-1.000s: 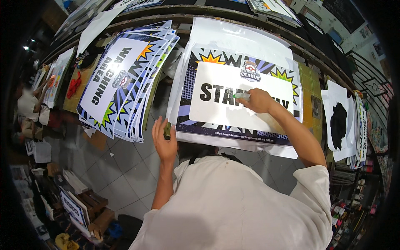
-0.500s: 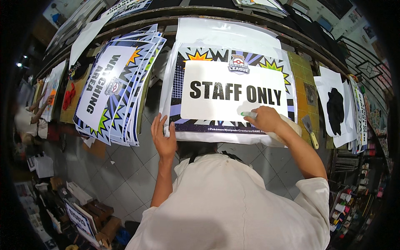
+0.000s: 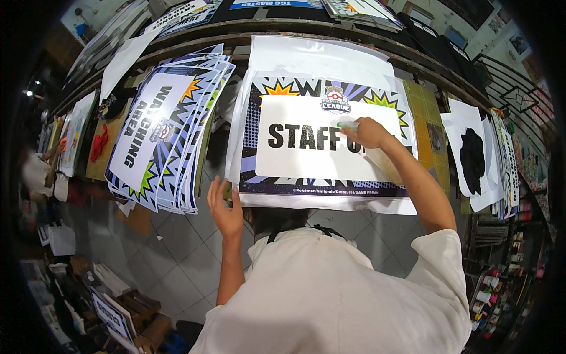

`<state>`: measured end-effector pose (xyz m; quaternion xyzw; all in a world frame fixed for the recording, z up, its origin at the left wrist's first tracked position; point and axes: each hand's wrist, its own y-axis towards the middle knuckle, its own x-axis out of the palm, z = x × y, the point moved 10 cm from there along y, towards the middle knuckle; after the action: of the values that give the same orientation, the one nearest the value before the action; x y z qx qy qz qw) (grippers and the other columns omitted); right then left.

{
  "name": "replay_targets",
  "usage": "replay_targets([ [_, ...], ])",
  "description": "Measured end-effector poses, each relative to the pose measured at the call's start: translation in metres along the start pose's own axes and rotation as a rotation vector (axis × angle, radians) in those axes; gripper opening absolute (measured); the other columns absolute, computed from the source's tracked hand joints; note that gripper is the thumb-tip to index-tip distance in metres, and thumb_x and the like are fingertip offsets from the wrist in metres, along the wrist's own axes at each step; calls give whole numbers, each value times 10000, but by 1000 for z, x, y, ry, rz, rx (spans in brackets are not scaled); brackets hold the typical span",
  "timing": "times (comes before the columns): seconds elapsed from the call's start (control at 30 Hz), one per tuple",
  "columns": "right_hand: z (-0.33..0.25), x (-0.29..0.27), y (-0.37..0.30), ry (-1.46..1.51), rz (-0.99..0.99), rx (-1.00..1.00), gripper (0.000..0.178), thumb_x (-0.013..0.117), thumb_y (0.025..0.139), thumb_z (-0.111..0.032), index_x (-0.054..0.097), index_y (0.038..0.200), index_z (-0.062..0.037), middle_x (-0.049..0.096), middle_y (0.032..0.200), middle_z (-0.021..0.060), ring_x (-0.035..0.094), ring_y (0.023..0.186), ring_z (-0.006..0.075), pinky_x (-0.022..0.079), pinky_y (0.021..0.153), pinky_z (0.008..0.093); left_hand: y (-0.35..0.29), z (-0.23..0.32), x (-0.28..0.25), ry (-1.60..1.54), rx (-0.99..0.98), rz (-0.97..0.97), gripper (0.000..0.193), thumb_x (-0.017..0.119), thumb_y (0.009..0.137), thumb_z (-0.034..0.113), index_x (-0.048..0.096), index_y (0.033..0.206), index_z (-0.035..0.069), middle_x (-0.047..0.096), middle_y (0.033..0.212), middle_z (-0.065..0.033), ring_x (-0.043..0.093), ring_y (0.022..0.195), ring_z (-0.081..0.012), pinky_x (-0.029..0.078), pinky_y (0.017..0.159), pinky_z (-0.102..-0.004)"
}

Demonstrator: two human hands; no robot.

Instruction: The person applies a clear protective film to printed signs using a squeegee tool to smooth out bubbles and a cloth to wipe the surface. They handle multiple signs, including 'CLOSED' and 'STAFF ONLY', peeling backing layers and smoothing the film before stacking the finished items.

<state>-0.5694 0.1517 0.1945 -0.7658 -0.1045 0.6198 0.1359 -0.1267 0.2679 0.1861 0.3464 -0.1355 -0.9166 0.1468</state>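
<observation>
A printed sign (image 3: 295, 159) with a white middle panel, bold black lettering and a purple comic-style border lies flat on larger white sheets (image 3: 318, 53). My right hand (image 3: 371, 133) is over its lettering, closed around a small pale tool (image 3: 349, 125) with a green tip; the exact kind cannot be made out. Below that wrist a beige, cloth-like piece (image 3: 380, 160) shows, partly covered by my forearm. At the sign's lower left corner is my left hand (image 3: 225, 209), its fingers apart and holding nothing, close to the white sheet's edge.
A stack of similar printed signs (image 3: 159, 130) lies to the left, beside a red item (image 3: 99, 143). On the right, a black cloth (image 3: 472, 159) rests on white sheets. A green cutting mat (image 3: 421, 100) borders the sign. Another person's blurred arm (image 3: 53, 150) shows at far left.
My right hand has moved up and slightly left across the sign, from below the lettering onto it. My forearm now covers most of the yellow-handled scraper's spot. The left hand stays near the corner.
</observation>
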Motion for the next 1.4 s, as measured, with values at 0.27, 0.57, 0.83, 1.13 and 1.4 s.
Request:
replay_targets([
  [0.27, 11, -24, -30, 490, 185, 65, 606, 551, 996, -528, 736, 981, 49, 726, 811, 170, 702, 766, 272, 536, 753, 398, -13, -1, -36, -8, -58, 99, 308, 695, 929, 70, 677, 1229, 0, 642, 1349, -170, 580, 1266, -339, 431, 1087, -434],
  [0.57, -10, 22, -166, 1102, 407, 130, 384, 605, 1034, -329, 680, 1214, 2, 751, 937, 54, 690, 857, 125, 511, 663, 280, -16, 135, 37, -376, 294, -287, 326, 744, 871, 27, 690, 1192, 34, 708, 1230, -136, 650, 1155, -319, 501, 1005, -419],
  [0.83, 31, 82, -199, 987, 543, 451, 389, 635, 1005, -344, 742, 1013, 29, 674, 734, 128, 617, 684, 188, 480, 664, 363, -21, 169, 68, -442, 452, -488, 302, 748, 877, 44, 697, 1175, 33, 725, 1175, -129, 680, 1089, -314, 515, 974, -416],
  [1.13, 83, 74, -202, 818, 667, 496, 404, 635, 1013, -349, 711, 858, 16, 620, 620, 46, 598, 575, 113, 448, 515, 312, -25, 161, 74, -398, 408, -613, 287, 731, 893, 50, 714, 1179, 54, 738, 1151, -124, 693, 1081, -291, 524, 955, -373],
  [1.4, 109, 58, -174, 992, 628, 514, 368, 670, 987, -334, 719, 1027, 29, 654, 692, 54, 606, 602, 129, 474, 578, 310, -8, 136, 59, -376, 295, -536, 250, 739, 899, 84, 728, 1146, 45, 759, 1077, -119, 712, 1022, -310, 500, 1017, -446],
])
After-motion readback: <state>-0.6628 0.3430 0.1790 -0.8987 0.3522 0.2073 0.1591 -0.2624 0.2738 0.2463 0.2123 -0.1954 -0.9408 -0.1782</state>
